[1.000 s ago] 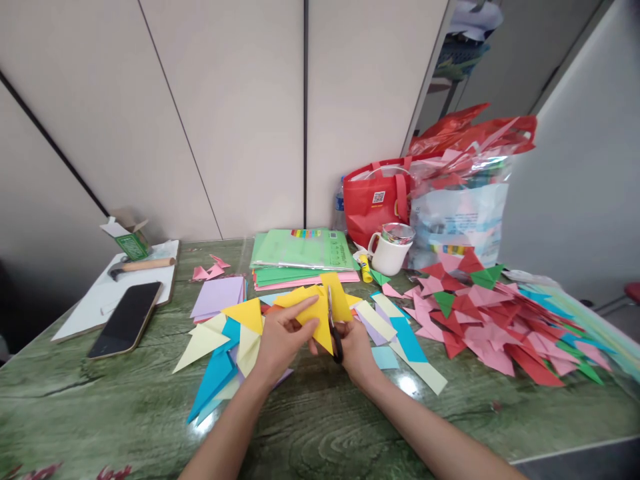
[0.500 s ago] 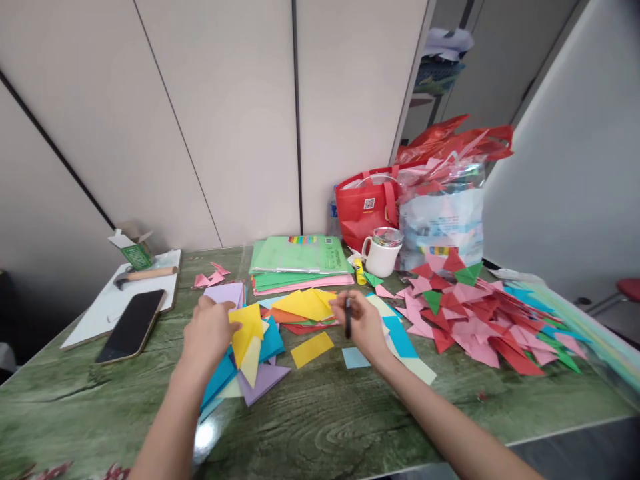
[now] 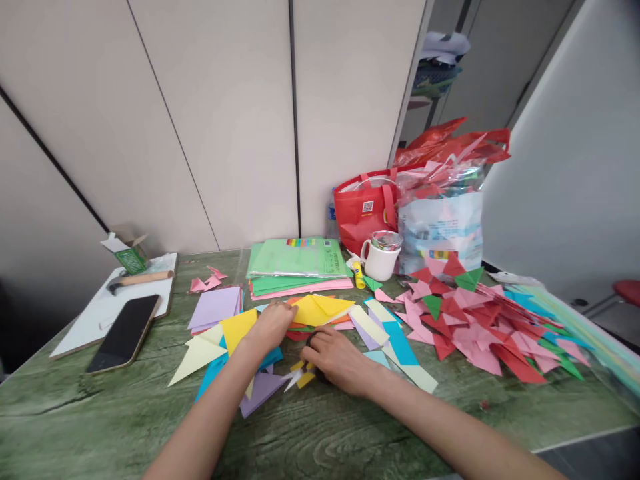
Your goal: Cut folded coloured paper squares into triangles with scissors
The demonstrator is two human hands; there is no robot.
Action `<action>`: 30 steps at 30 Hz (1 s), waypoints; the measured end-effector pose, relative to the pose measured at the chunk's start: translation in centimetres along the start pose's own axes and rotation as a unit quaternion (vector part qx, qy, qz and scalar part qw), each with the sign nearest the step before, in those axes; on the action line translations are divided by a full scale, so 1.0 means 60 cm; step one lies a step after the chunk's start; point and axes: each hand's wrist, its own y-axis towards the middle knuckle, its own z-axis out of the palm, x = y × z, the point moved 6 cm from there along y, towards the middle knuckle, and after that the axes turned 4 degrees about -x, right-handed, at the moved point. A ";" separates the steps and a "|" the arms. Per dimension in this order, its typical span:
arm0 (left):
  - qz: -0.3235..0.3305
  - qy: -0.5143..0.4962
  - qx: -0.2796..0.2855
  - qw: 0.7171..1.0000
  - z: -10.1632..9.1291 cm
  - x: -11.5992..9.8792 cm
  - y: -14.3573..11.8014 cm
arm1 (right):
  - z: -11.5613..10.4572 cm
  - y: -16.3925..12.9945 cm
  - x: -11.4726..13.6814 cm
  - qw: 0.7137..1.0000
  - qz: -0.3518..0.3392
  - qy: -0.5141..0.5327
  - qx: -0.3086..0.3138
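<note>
My left hand [image 3: 274, 327] reaches over a coloured pile, its fingers closed at the left end of the yellow folded papers [image 3: 323, 309]. Below them my right hand [image 3: 336, 360] is curled close to the tabletop. A black loop shows at its fingers, with pale pointed blades below, so it seems to hold scissors [image 3: 293, 380]; these are blurred. A small yellow paper rectangle [image 3: 305, 380] lies under these fingers, partly hidden. Beneath my left forearm are a yellow folded piece [image 3: 237, 328], a cream triangle [image 3: 195, 360] and a purple folded piece [image 3: 263, 392].
Green paper packs [image 3: 297, 259] lie at the back beside a white mug [image 3: 381, 257] and glue stick [image 3: 358, 275]. Red and pink folded pieces [image 3: 470, 313] heap up right, before a stuffed bag [image 3: 440, 220]. A phone [image 3: 125, 333] and hammer [image 3: 143, 279] lie left.
My left hand has moved right from the left pile to the yellow folded papers. My right hand has come left and down over the yellow rectangle. A cream triangle now shows at the left.
</note>
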 end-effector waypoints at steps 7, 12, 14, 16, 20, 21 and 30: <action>0.006 0.014 0.016 1.000 0.018 0.003 -0.004 | -0.024 -0.019 -0.027 0.994 0.053 0.075 -0.059; 0.018 0.031 -0.034 0.999 -0.016 -0.007 0.003 | -0.069 -0.068 -0.112 0.966 0.219 0.096 -0.094; 0.019 0.042 -0.080 0.996 -0.044 -0.012 0.005 | -0.078 -0.094 -0.144 0.939 0.311 0.089 -0.120; 0.010 0.052 -0.134 0.990 -0.074 -0.016 0.001 | -0.077 -0.108 -0.154 0.918 0.352 0.094 -0.156; 0.011 0.065 -0.331 0.941 -0.135 -0.032 -0.035 | -0.046 -0.113 -0.157 0.728 0.416 0.424 -0.342; 0.025 0.064 -0.417 0.906 -0.152 -0.040 -0.055 | -0.037 -0.108 -0.156 0.670 0.417 0.489 -0.372; -0.096 -0.154 -0.624 0.760 -0.178 -0.026 -0.133 | -0.031 -0.025 -0.113 0.603 0.342 0.649 -0.313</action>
